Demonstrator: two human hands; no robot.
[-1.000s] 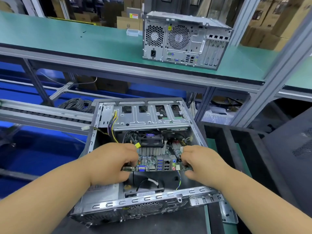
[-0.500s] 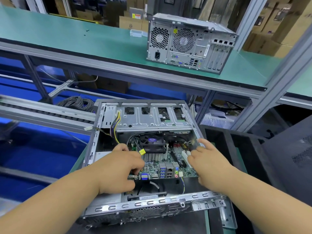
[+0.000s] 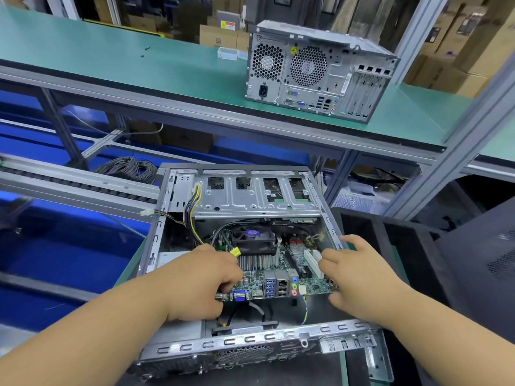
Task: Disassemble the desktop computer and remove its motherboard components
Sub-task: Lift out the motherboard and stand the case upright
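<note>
An open desktop case [image 3: 250,341] lies on its side in front of me. Inside it sits the green motherboard [image 3: 315,286], its port row facing me, with a black fan on a finned heatsink [image 3: 252,238]. My left hand [image 3: 200,282] grips the board's near left edge beside the blue VGA port, fingers curled over it. My right hand [image 3: 365,277] rests at the board's right edge with fingers spread and fairly straight, fingertips by the white slots [image 3: 313,260]. A yellow connector [image 3: 236,251] hangs by my left fingers.
A metal drive cage [image 3: 250,196] spans the far half of the case, with a yellow-black wire bundle [image 3: 192,207] at its left. A second closed computer [image 3: 315,73] stands on the green shelf [image 3: 139,65] above. Coiled cable [image 3: 128,168] lies far left, dark bins [image 3: 418,246] to the right.
My right hand has loosened from the board's near edge, spread its fingers and shifted to the right side by the white slots. My left hand keeps its grip.
</note>
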